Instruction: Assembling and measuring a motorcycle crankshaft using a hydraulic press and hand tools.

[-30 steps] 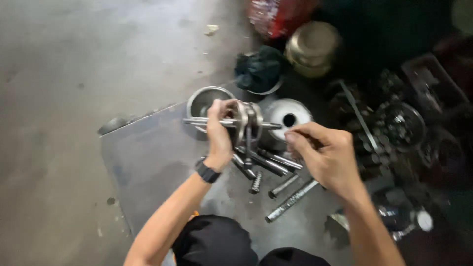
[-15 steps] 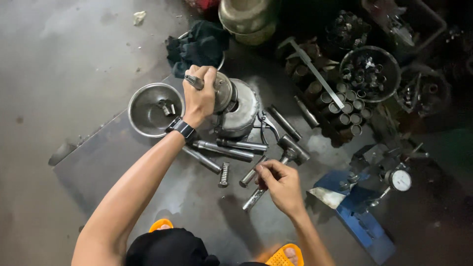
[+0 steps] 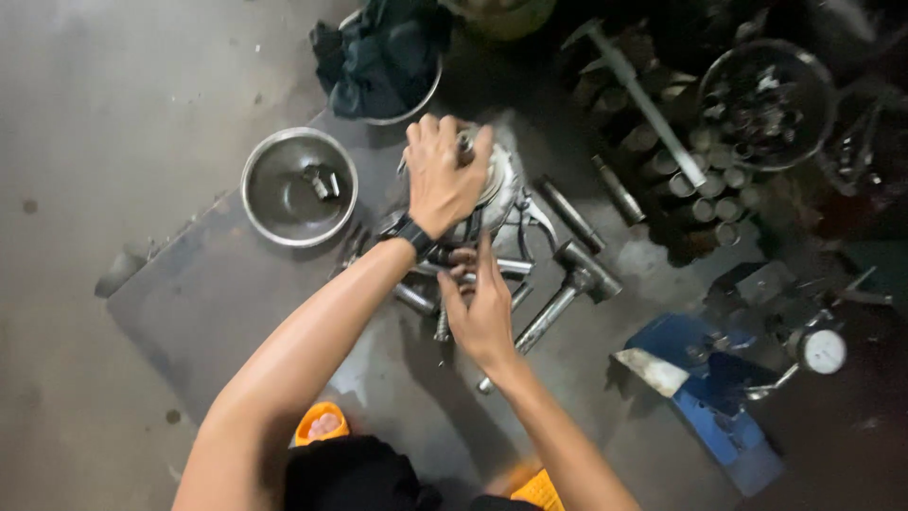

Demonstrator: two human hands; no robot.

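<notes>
L hand (image 3: 445, 175) lies palm-down over the top of a round metal assembly (image 3: 497, 189), fingers curled over its upper rim and gripping it; black watch on the wrist. The assembly sits upright on a dark steel plate (image 3: 208, 303) on the floor, mostly hidden under that hand, only its right edge and some lower parts showing. R hand (image 3: 482, 308) is just below the assembly, fingers stretched fwd toward its base amid loose steel pins (image 3: 416, 298); fingertips touch or nearly touch a shiny rod there, can't tell if anything is pinched. Steel hammer (image 3: 567, 289) lies just right of the R hand, head near the assembly, handle running down-left. Round steel bowl (image 3: 260, 203) w/ a few small parts sits left of the assembly, apart from it. Dark rag in another bowl (image 3: 378, 57) above. Far right: pan of small metal parts (image 3: 766, 99), long metal bar (image 3: 643, 99), blue block w/ dial gauge (image 3: 821, 352) beside it.
</notes>
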